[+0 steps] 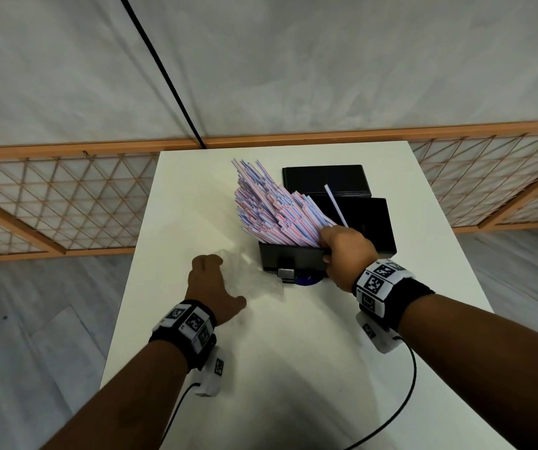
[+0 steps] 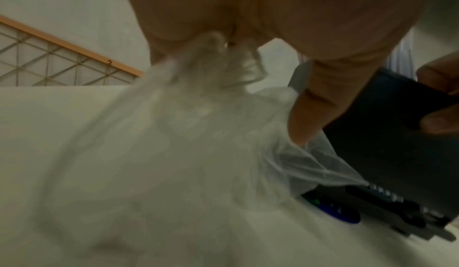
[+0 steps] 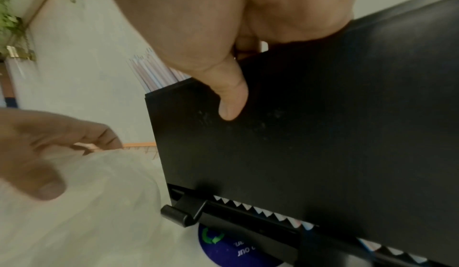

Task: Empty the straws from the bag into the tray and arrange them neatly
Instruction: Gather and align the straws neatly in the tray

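Observation:
A thick bundle of pink, blue and white striped straws (image 1: 267, 203) fans up and to the far left out of a black tray (image 1: 290, 258) tipped on its near end. My right hand (image 1: 327, 246) grips the tray's near right corner, thumb (image 3: 231, 94) pressed on the outer wall (image 3: 323, 143) and fingers over the rim among the straws (image 3: 154, 72). One straw (image 1: 335, 206) sticks up beside that hand. Left of the tray, my left hand (image 1: 219, 280) holds the crumpled clear plastic bag (image 1: 257, 280), bunched in its palm (image 2: 213, 59) and draped onto the table.
Two flat black boxes (image 1: 326, 180) (image 1: 371, 222) lie behind the tray on the white table (image 1: 293, 352). A blue round label (image 1: 309, 280) and a small metal clasp (image 1: 285, 273) show under the tray's near end. A wooden lattice screen (image 1: 66, 203) stands beyond the table.

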The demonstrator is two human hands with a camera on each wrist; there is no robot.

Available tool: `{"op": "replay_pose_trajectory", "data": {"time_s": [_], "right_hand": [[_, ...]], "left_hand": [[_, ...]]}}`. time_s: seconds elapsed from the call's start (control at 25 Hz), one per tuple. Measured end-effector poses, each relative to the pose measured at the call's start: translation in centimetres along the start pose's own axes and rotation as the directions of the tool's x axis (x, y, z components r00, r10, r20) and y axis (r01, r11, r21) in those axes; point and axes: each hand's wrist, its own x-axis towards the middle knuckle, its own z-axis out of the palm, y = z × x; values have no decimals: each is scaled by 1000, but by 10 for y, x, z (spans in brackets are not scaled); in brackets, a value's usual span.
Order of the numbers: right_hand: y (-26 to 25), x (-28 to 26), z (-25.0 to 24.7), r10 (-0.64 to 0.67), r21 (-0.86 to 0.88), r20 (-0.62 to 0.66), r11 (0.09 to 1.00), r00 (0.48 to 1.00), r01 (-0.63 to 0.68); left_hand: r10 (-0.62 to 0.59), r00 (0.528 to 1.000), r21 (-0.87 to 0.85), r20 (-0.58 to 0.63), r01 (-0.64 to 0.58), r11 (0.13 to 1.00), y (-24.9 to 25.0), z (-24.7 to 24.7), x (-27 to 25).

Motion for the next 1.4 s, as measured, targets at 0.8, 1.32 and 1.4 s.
{"op": "replay_pose_trajectory", "data": {"time_s": [0.8, 1.32, 1.4], "right_hand": [[-5, -56, 29, -168, 51, 76, 985, 983, 164], [-9, -47, 24, -242, 155, 19, 959, 970, 236], [-7, -49, 27, -246, 128, 78, 964, 966, 235]], "left_hand": [[315, 902, -88, -294, -354, 931, 2, 4, -25], [59, 980, -487, -188, -145, 862, 52, -25, -71], [-60, 994, -634, -90, -11, 773, 63, -22, -75]]}}
